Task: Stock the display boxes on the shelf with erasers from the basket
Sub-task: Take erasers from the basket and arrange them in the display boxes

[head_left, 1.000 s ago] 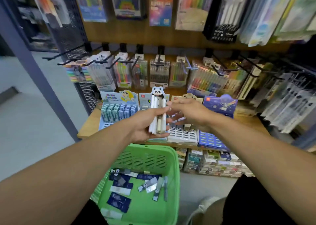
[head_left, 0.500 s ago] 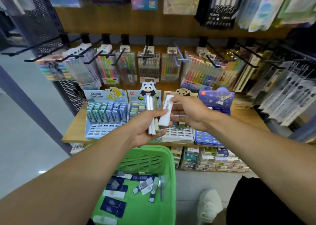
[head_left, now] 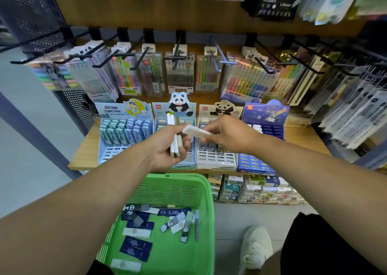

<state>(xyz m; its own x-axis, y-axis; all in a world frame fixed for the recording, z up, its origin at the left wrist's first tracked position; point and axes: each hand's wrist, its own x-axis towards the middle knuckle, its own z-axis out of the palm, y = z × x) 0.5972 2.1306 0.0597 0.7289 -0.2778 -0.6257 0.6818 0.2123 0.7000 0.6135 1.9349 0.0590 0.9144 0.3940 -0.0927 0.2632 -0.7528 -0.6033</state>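
My left hand (head_left: 167, 149) grips a small stack of long pale erasers (head_left: 174, 136), upright, in front of the panda display box (head_left: 180, 115). My right hand (head_left: 228, 134) pinches one white eraser (head_left: 195, 131), lying nearly flat between the two hands above the second panda box (head_left: 215, 159). Below, a green basket (head_left: 206, 191) holds several loose erasers (head_left: 136, 247), dark blue, white and panda-printed. A light blue box (head_left: 123, 132) at the left is partly filled, and a dark blue space box (head_left: 263, 128) stands at the right.
The boxes sit on a wooden shelf (head_left: 83, 155). Pen packs hang from black hooks (head_left: 178, 51) just above them. Stacked small boxes (head_left: 255, 189) fill the lower shelf. My shoe (head_left: 254, 247) is on the floor right of the basket.
My right hand has pulled one white eraser off the stack in my left hand and turned it from upright to nearly flat. The view has tilted downward.
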